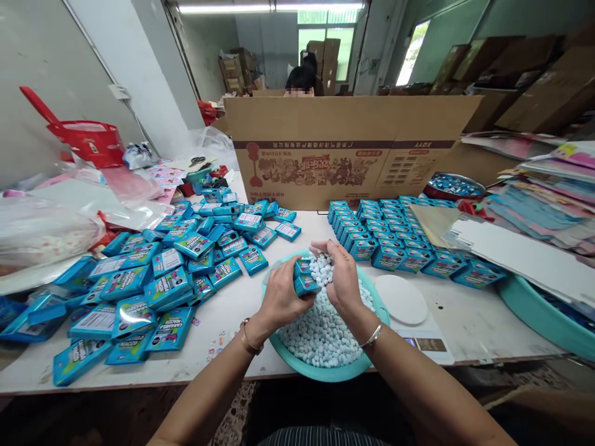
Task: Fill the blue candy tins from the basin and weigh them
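Note:
My left hand (281,291) is wrapped round a small blue candy box (304,284), tilted over a turquoise basin (318,373). White candies (320,337) fill much of the basin. Cupped against the box's side, my right hand (343,275) holds a heap of white candies (321,271) at its opening. The far inside of the box is hidden by my fingers and the candies. To the left lies a large pile of blue candy boxes (167,288), many lying flat. On the right, several rows of blue boxes (395,235) stand upright.
A white scale (400,300) sits right of the basin. Behind the work area stands a big cardboard carton (344,124), with a person (300,79) beyond it. Card sheets (506,248) and another turquoise tub (525,310) lie far right. A red basket (93,139) is back left.

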A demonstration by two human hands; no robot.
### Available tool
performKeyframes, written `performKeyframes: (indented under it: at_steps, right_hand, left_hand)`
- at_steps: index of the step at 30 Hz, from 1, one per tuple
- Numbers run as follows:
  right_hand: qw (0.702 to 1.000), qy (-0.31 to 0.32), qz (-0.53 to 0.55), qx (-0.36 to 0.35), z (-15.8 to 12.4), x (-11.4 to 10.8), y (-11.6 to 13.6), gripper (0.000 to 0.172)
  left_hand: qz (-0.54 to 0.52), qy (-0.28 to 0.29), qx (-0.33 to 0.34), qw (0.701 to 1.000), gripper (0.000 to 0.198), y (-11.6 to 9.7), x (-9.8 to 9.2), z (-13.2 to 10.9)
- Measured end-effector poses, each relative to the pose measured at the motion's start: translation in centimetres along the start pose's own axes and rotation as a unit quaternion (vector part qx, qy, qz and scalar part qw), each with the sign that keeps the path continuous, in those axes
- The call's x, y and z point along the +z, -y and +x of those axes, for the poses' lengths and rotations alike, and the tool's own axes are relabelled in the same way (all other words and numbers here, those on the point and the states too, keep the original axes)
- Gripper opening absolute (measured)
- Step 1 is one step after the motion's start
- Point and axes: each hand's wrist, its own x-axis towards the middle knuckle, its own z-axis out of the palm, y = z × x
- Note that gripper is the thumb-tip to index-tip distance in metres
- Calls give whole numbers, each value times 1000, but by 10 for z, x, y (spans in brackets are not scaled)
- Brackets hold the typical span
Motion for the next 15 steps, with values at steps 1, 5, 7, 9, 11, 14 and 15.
performKeyframes:
  at_steps: [1, 5, 7, 9, 11, 14, 15]
  right_hand:
    - [1000, 5, 1, 3, 0, 0, 0, 24]
    - [1000, 12, -16, 16, 2, -1, 4, 24]
    - [999, 16, -23, 18, 3, -2, 7, 25]
    - [999, 24, -27, 18, 4, -3, 8, 26]
    - [999, 30, -31, 21, 5, -3, 9, 26]
    - [998, 42, -28, 30, 5, 0, 10, 26]
    - [998, 49, -23, 30, 6, 2, 11, 25]
  left_hand:
    - [-6, -3, -2, 1000, 76, 1, 0, 0]
    - [-35, -11, -8, 999, 73, 3, 2, 0]
    - [-50, -13, -10, 999, 72, 3, 2, 0]
    - [-60, -7, -10, 998, 71, 3, 2, -1]
    - [-66, -2, -10, 998, 70, 2, 1, -1]
    - [-71, 11, -11, 997, 69, 0, -1, 0]
    - [-73, 16, -12, 997, 69, -1, -2, 0]
